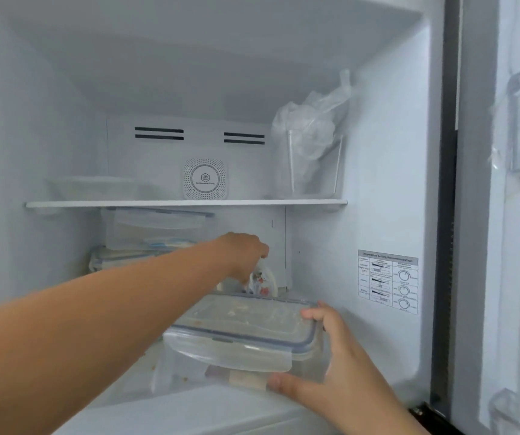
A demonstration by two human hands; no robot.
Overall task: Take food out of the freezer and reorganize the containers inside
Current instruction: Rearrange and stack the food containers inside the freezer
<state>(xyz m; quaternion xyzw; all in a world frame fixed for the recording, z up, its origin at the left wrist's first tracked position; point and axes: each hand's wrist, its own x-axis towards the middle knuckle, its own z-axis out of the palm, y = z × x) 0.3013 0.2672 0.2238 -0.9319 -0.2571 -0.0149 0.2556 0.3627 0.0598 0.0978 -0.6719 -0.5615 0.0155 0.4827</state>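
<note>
Hands (330, 365) on frosty clear lidded container (239, 334)

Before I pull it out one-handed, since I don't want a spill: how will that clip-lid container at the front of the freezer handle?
The clip-lid container looks like rigid plastic, so it should hold its shape. Its lid and walls look frosted, so it may be slippery. Food shows through the wall, so it is probably fairly heavy. The right hand grips only one corner, so it could tilt; the left hand is busy behind it.
</note>
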